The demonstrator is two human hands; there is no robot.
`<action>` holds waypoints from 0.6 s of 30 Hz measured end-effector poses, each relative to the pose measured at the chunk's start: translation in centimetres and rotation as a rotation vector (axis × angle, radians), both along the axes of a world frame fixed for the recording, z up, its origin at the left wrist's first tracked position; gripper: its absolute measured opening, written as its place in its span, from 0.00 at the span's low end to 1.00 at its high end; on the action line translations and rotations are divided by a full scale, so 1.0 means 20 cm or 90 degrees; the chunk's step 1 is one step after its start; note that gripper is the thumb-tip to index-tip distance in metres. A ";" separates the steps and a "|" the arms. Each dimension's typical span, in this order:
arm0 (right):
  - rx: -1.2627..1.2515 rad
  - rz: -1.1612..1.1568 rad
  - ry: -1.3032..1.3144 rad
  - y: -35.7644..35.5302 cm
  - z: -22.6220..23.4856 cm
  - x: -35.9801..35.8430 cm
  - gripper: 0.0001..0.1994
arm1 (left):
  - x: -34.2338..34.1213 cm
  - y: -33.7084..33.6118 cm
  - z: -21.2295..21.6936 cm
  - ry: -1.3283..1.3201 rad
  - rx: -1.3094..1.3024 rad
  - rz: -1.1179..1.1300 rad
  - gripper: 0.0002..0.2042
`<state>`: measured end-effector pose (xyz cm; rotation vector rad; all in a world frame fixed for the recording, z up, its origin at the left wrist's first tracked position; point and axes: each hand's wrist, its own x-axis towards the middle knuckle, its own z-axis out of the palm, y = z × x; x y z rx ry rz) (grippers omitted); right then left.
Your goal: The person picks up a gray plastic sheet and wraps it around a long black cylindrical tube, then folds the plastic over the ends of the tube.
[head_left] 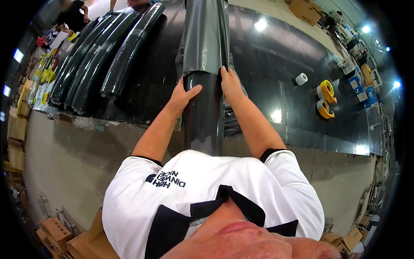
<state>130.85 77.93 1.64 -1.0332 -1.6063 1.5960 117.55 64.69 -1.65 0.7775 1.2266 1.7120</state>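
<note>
Two hands grip a long dark tube (202, 116) that runs from the person's chest straight away across the black bench (267, 86). The left hand (183, 96) is wrapped on the tube's left flank, thumb laid across its front; the right hand (230, 84) presses on its right flank, fingers up at the lower hem of a grey plastic sleeve (206, 34) that covers the tube's far part. Both hands are closed on the tube, just below the sleeve's edge.

Left of the tube, well apart, lie four sleeved dark tubes (99, 60) side by side, slanting toward the far left corner. Right of it the bench surface is open up to a white tape roll (301, 79) and two yellow tape dispensers (325, 98) near the right edge. The bench's near edge crosses just behind the forearms; below it is bare grey floor (69, 159). Cardboard boxes (60, 235) stand at the lower left, and another box (304, 11) beyond the bench's far side. Another person (71, 15) stands at the far left corner.
</note>
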 end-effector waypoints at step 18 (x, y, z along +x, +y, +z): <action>-0.096 0.206 -0.111 -0.43 -0.46 0.67 0.23 | 0.45 -0.70 -0.38 -0.120 -0.227 -0.056 0.26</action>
